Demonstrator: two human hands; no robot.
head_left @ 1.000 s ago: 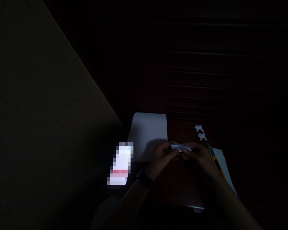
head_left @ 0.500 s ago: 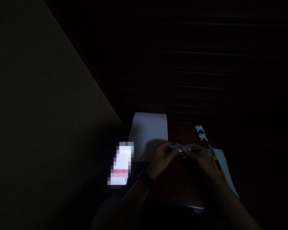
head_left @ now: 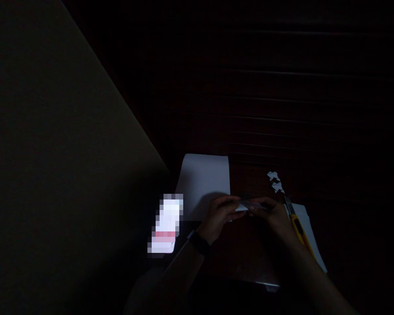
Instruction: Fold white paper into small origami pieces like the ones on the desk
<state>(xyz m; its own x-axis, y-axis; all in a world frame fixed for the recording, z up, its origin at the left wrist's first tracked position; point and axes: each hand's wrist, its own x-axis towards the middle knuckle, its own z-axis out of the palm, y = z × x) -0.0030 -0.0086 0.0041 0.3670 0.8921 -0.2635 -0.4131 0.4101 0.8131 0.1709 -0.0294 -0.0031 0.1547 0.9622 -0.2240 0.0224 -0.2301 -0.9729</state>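
The scene is very dark. My left hand (head_left: 220,216) and my right hand (head_left: 273,215) meet over a dark wooden table (head_left: 249,249), both pinching a small folded piece of white paper (head_left: 246,205) between their fingertips. A dark band sits on my left wrist (head_left: 199,243). Just behind my left hand lies a white sheet of paper (head_left: 203,179).
A yellow-handled cutter knife (head_left: 296,224) lies on another white sheet (head_left: 310,232) right of my right hand. Small white folded paper pieces (head_left: 274,181) sit beyond it. A bright blurred phone screen (head_left: 167,224) glows at left. A large dim panel (head_left: 52,175) fills the left side.
The small paper between my fingers has turned flatter and shows less white. Both hands stay in about the same place.
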